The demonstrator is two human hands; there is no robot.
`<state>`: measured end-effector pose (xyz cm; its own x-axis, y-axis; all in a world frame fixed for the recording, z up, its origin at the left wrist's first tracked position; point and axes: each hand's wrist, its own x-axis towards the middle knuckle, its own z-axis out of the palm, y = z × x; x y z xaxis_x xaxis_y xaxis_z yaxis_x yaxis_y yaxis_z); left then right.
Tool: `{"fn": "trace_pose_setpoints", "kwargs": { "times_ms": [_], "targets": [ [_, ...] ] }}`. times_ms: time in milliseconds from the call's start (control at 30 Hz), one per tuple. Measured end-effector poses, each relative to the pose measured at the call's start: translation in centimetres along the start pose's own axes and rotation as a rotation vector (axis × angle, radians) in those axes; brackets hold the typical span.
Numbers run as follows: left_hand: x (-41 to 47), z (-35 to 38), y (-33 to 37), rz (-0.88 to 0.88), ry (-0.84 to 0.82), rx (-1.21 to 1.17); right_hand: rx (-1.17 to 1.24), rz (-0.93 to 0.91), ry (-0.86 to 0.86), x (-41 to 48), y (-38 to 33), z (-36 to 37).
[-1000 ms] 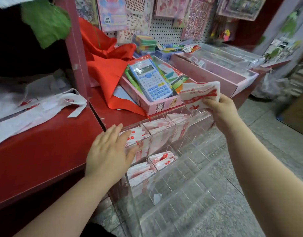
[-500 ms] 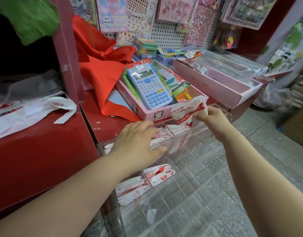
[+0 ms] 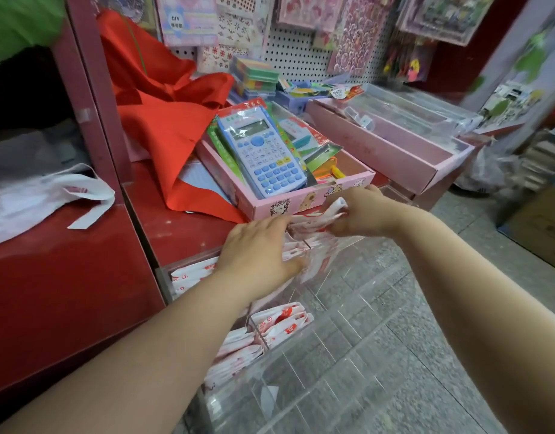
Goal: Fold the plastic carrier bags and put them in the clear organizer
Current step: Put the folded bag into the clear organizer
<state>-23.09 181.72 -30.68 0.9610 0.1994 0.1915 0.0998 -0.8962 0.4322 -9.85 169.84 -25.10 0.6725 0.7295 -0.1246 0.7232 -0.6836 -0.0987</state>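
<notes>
A clear organizer with several compartments hangs at the front of the red counter. My right hand grips a folded white-and-red carrier bag at the top back row of the organizer. My left hand lies flat with straight fingers on the folded bags in the top row beside it. More folded bags fill lower compartments on the left. Unfolded white carrier bags lie on the red shelf at the left.
A pink box holding a blue calculator sits just behind the organizer. Red cloth is piled to its left. A long pink tray stands at the right. Grey tiled floor shows below.
My right hand has carried the folded bag down from above the pink box into the organizer's top row. My left hand has slid right along the top-row bags toward it.
</notes>
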Motion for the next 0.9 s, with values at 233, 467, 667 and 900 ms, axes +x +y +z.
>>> {"fn": "trace_pose_setpoints", "kwargs": {
  "times_ms": [233, 467, 667, 900],
  "targets": [
    [0.1, -0.2, 0.1, -0.047, -0.020, -0.040, -0.051, -0.047, -0.010, -0.1, -0.6, -0.1],
    [-0.1, -0.5, 0.3, -0.050, -0.038, -0.032, -0.190, -0.008, -0.192, 1.3, -1.4, 0.4],
    [0.0, -0.4, 0.2, -0.048, -0.036, -0.034, 0.299, -0.065, -0.147, 0.7, -0.5, -0.1],
    [0.0, -0.3, 0.1, -0.049, -0.028, -0.046, 0.336, -0.034, -0.217, 0.9, -0.7, 1.9]
  ]
}}
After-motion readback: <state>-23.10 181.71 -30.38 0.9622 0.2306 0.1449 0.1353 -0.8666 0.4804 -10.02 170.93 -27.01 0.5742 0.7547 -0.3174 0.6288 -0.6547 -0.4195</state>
